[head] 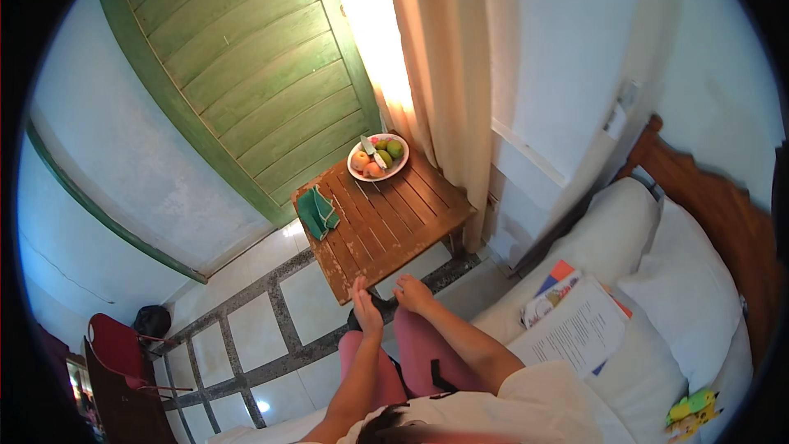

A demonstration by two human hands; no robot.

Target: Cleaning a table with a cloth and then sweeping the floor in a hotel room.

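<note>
My left hand [367, 310] is raised over my knees, close to the near edge of a slatted wooden table [385, 259], fingers extended and holding nothing. To its right, my right hand [413, 293] hovers above my other knee with loosely bent, parted fingers and nothing in it. Toward the far end of the table stands a bowl [389, 179] with apples [360, 161] and green fruits [395, 148]. A knife [373, 152] lies across the fruit. A folded green cloth [317, 213] rests at the table's left side.
A bed with pillows [690, 296] is at the right, bearing printed papers [570, 330], booklets [548, 302] and plush toys [693, 413]. A green wooden door [253, 68] and a curtain [450, 74] stand beyond the table. A red chair [117, 345] is at the far left.
</note>
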